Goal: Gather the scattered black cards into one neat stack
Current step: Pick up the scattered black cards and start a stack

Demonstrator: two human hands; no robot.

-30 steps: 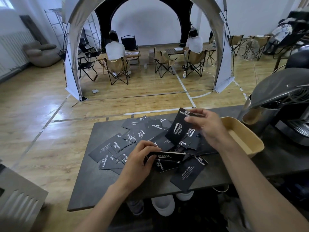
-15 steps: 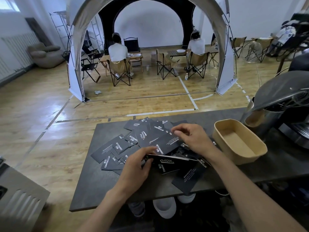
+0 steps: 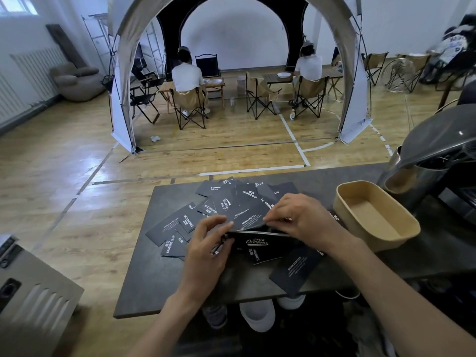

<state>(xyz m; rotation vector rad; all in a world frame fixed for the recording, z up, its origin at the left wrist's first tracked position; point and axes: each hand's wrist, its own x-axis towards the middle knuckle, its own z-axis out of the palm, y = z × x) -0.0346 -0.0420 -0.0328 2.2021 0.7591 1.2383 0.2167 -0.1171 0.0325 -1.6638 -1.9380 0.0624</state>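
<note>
holding the stack point(image 3: 257, 240) with left hand point(image 3: 208, 251), right hand point(image 3: 301, 220) pinching a card point(image 3: 247, 217).

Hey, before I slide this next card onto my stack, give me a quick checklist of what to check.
1. Left hand holds the started stack: ok.
2. Right hand pinches the next card beside it: ok.
3. Stack edges squared: cannot tell.
4. All cards gathered: not ok, scattered cards lie on the table.
5. Nearest card clear of the table's front edge: cannot tell.
</note>
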